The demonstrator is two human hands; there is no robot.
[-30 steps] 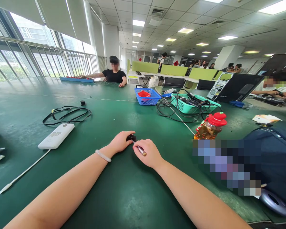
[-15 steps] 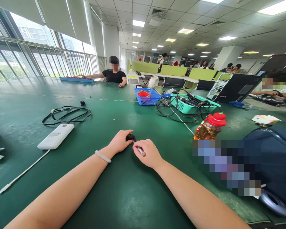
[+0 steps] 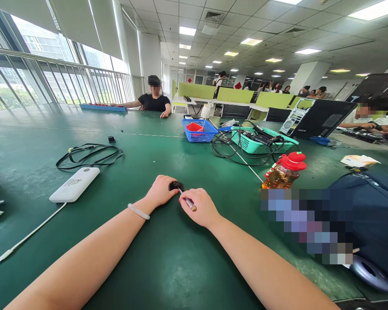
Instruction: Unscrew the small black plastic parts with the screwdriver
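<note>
A small black part [image 3: 176, 185] is held between the thumb and fingers of my left hand [image 3: 161, 190], low over the green table [image 3: 142, 267]. My right hand [image 3: 200, 207] is closed around a slim screwdriver-like tool [image 3: 190, 204] with a metallic handle and a brownish end. The tool's thin tip points up and left and meets the black part, or comes very close to it. The part's details are too small to make out. A pale bangle circles my left wrist.
A white power bank [image 3: 75, 185] and a looped black cable [image 3: 90, 156] lie left. Farther back stand a blue basket [image 3: 198, 137] and a teal basket [image 3: 257, 147] with cables. A red-capped bottle [image 3: 283, 172] and a dark bag [image 3: 371, 211] are right. A person sits across the table.
The black part has turned slightly in my left hand, and more of it shows above the thumb. My right hand keeps its hold on the tool, nearly unmoved.
</note>
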